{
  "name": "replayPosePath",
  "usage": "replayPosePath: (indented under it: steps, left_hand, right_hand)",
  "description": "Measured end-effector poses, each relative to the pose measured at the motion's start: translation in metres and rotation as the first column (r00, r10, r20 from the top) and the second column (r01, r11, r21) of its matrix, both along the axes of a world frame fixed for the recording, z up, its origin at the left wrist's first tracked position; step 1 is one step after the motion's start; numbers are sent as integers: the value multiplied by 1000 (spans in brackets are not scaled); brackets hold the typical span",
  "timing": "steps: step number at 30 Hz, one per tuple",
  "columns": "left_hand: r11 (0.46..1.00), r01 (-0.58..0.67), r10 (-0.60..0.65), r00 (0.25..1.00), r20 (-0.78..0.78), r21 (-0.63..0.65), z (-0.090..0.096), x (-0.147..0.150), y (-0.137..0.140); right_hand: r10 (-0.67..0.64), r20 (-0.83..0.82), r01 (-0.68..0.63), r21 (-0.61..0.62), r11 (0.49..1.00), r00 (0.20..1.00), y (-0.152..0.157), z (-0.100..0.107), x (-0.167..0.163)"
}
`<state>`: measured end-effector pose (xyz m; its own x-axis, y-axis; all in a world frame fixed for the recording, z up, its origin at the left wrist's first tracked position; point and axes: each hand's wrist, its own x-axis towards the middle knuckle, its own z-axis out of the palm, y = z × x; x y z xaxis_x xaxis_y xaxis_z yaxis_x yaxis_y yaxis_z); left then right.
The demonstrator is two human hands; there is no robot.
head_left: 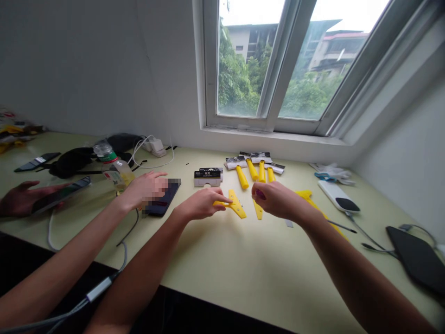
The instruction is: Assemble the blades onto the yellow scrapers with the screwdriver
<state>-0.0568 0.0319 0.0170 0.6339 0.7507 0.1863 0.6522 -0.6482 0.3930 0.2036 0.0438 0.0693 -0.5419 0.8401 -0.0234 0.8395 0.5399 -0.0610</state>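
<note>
My left hand (203,204) is closed on a yellow scraper (237,204), fingers pinching its handle side. The scraper's wide flat head, dotted with small holes or screws, points right. My right hand (274,197) makes a fist just to the right of it. A bit of purple shows in that fist, but I cannot make out what it is. Below the fist lies a yellow flat piece (258,211), partly hidden by the hand. A small grey blade-like plate (289,223) rests beside my right wrist. More yellow parts (306,195) lie behind my right forearm.
Behind my hands lie several yellow handles (242,177) with printed cards (260,157), and a black-and-white card pack (207,176). At left are another person's hand (148,188), a dark phone (165,198) and a bottle (113,164). At right: a white power bank (338,195), cables, a black device (415,255).
</note>
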Motion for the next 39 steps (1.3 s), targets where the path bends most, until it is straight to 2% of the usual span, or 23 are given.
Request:
replayPosePath:
  steps: [3,6,8,11,16,19,26,33,39]
  left_hand:
    - [999,29,-30,999,44,30,-2,5,-2]
    - [996,68,-73,993,93,62,-4,12,-5]
    - [994,81,-89,991,103,78,-5,17,-7]
    - [993,60,-69,994,90,99,-7,25,-9]
    - [992,26,-34,998,58,123,-12,31,-11]
    - [992,-3,-3,999,49,127,-15,31,-9]
    - [990,-47,44,999,21,135,-20,33,-6]
    - [983,-59,62,998,-10,176,-22,36,-8]
    - [979,-65,69,998,-13,196,-22,37,-9]
  right_hand:
    - [16,-113,-19,-25,999,993,-11,11,14]
    - [20,-197,-58,-190,980,980,-9,9,22]
    - [18,-255,-108,-344,933,967,-3,4,24]
    - [-66,-337,-136,-544,828,939,5,-1,23]
    - [-211,-387,-124,-681,722,898,8,-5,18]
    - [-238,-417,-154,-715,682,877,9,-10,15]
    - [-291,-444,-160,-736,657,847,15,-23,9]
    - [-305,-426,-135,-741,658,852,17,-28,9]
    - [-297,-414,-129,-741,658,860,15,-24,10]
